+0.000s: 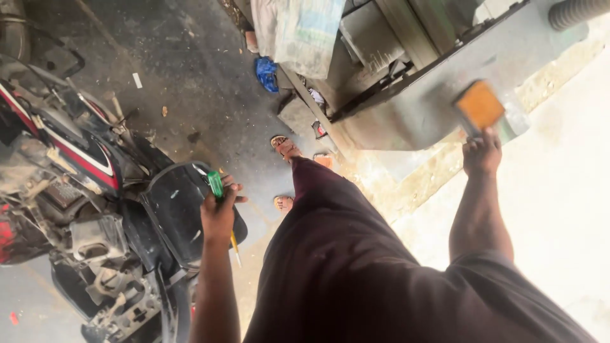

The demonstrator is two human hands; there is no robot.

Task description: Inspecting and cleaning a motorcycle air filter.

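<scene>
My left hand (219, 209) is closed around a screwdriver (216, 185) with a green handle, its yellowish shaft pointing down past my wrist. It hovers over the black seat (175, 209) of a motorcycle at the left. Further right, my raised right hand (481, 152) grips a flat orange rectangular piece on a grey backing (480, 107), held in front of a grey metal cabinet (419, 101). I stand in dark maroon clothes, with my sandalled feet (284, 147) on the concrete floor below.
The partly stripped motorcycle (76, 190), red, white and black, fills the left side with exposed engine parts. A whitish sack (298, 32) and a blue rag (267, 73) lie by the cabinet at the top. Bright pale ground spreads at the right.
</scene>
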